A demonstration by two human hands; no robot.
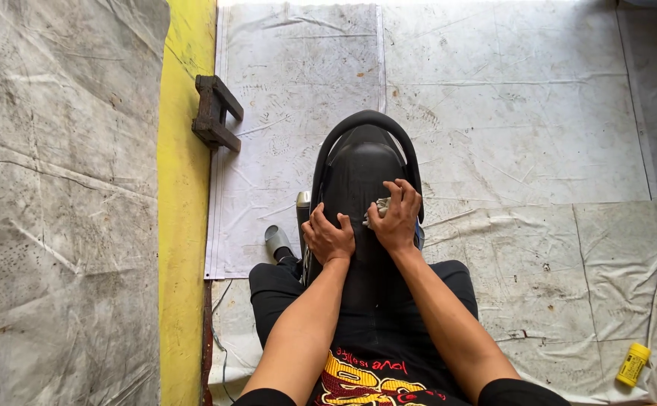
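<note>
Left hand [329, 237] spread flat on black seat [364, 174], gripping nothing; right hand [396, 219] closed on crumpled cloth [378, 211]: risk of slipping off the curved seat, judging by the smooth surface.

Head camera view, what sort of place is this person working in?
Probably an informal motorbike repair or cleaning spot. The floor is covered with worn, stained tarpaulin sheets, the person straddles a black motorbike seat and holds a rag against it, and a small yellow bottle lies nearby.
</note>
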